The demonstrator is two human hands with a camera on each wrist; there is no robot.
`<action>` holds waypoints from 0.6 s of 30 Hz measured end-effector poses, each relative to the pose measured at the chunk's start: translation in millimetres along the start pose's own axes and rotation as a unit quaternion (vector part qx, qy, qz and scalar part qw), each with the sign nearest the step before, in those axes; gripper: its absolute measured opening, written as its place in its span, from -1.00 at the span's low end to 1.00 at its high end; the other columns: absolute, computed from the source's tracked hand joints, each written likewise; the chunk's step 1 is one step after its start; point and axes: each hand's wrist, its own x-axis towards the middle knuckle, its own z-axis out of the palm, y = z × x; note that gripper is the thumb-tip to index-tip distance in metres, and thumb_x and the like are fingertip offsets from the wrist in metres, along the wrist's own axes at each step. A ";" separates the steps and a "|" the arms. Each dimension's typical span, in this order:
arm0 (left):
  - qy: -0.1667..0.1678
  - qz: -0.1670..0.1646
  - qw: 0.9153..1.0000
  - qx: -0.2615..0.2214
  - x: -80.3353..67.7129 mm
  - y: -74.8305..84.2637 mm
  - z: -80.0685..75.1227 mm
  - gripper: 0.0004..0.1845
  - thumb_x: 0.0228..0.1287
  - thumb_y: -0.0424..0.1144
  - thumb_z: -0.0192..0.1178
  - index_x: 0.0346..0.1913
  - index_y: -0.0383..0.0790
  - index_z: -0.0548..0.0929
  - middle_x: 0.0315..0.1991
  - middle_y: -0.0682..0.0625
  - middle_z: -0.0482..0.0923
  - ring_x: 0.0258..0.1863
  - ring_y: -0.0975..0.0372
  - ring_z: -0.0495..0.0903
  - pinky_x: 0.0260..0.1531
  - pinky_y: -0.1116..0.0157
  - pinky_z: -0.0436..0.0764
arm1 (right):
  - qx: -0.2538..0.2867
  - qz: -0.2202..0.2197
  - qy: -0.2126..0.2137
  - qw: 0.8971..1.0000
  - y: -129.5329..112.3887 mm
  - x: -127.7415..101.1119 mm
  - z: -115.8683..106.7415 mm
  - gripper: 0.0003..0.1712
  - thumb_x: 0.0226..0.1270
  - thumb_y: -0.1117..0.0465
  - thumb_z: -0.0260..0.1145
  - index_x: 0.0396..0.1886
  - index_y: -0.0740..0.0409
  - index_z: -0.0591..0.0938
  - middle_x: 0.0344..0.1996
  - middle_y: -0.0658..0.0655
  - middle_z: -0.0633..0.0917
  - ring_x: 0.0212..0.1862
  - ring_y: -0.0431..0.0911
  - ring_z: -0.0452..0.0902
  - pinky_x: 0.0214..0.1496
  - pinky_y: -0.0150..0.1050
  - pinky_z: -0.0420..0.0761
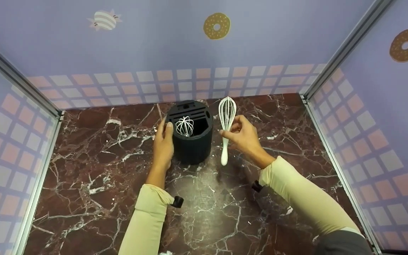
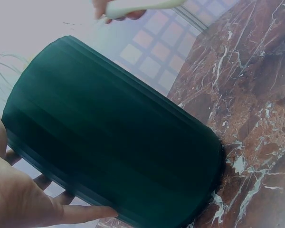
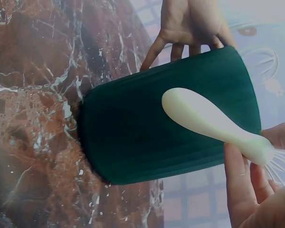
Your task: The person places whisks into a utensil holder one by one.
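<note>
1. At nine o'clock of the holder, the left hand (image 1: 163, 143) lies against the wall of the dark ribbed utensil holder (image 1: 192, 141), palm and fingers loosely wrapped on it, thumb up near the rim. It steadies the holder rather than clamps it, so a knock from the right could, I think, tilt or slide it on the slick marble counter (image 1: 94, 177).

2. The holder stands on the counter at the middle, about twelve o'clock from the person. A metal wire whisk (image 1: 184, 126) already sits in a slot of its top insert, wires upward. Those wires crowd the opening, and a second tool coming in could snag them.

3. At three o'clock of the holder, the right hand (image 1: 243, 136) pinches the white whisk (image 1: 226, 127) at the neck, wire head up, handle end hanging free, just beside the holder wall. The grip is only fingertips, high on the tool, so the handle may swing or slip and strike the rim.

4. No brand, label or writing shows on either whisk or the holder; the walls carry only doughnut and sweet pictures.
</note>
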 end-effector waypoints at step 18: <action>0.000 0.002 1.000 -0.005 1.3 -0.7 0.3 -0.35 0.55 0.26 -0.08 0.59 0.18 0.25 0.59 0.00 0.21 0.58 0.03 0.16 0.56 0.02 0.19 | -0.001 -0.094 0.024 0.995 -39.6 -2.2 15.4 -0.45 0.13 0.19 0.58 0.06 0.18 0.52 -0.28 0.14 0.75 -0.34 -0.07 0.74 -0.52 -0.05 0.76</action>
